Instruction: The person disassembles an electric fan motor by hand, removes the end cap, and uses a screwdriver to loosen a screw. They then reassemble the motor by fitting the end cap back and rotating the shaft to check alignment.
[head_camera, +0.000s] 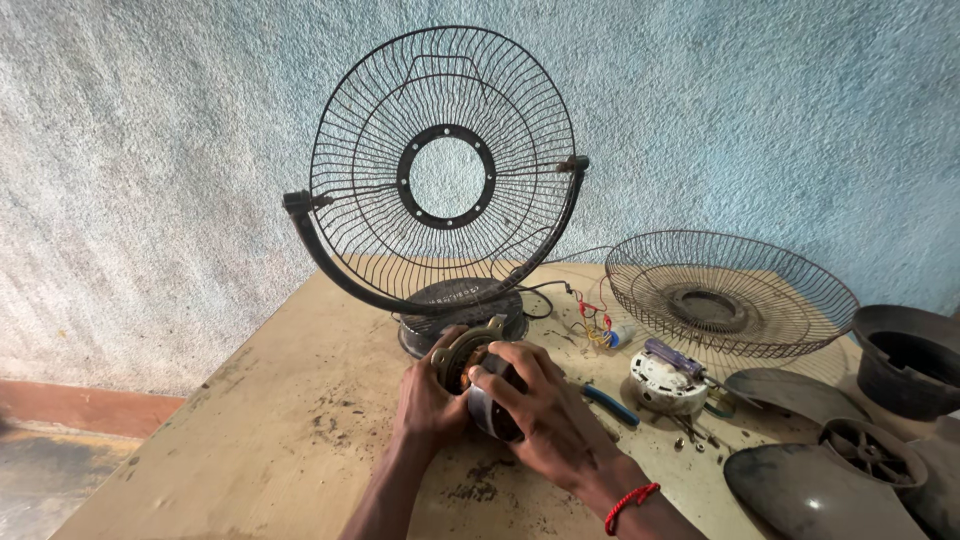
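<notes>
fan motor (478, 385) gripped in both hands, just in front of fan base (462, 312): left hand (428, 400) cupped behind, right hand (540, 410) fingers clenched over top. risk judged: thin wires (592, 322) toward base strained or snapped if motor is pulled away.

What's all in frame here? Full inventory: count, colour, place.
fan motor: 1, metallic with copper windings, table centre, held in both hands
rear fan guard on stand: 1, black, upright behind the motor
front fan guard: 1, dark wire, lying flat at right
wires: small bundle, red and yellow, between the guards
round white part: 1, white, right of the motor
blue-handled tool: 1, blue, beside the right hand
fan blade: 1, grey, bottom right
black housing: 1, black, far right edge
table: 1, tan, stained
left hand: 1, on the motor's left side
right hand: 1, over the motor, red wrist thread
</notes>
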